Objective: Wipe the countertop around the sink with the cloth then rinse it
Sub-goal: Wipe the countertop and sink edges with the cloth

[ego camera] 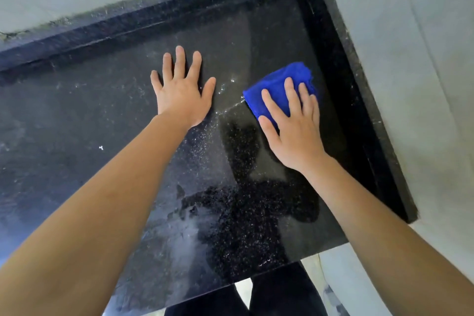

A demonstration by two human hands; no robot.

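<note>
two hands (180,95) (295,133), one cloth (277,82), one countertop (77,123)

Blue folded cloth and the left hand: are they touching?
Apart. Head view shows the left hand flat on the black speckled stone countertop, bare counter between it and the blue folded cloth, which the right hand presses.

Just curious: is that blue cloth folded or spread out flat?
Folded: the blue cloth is a thick bunched pad under the right hand.
</note>
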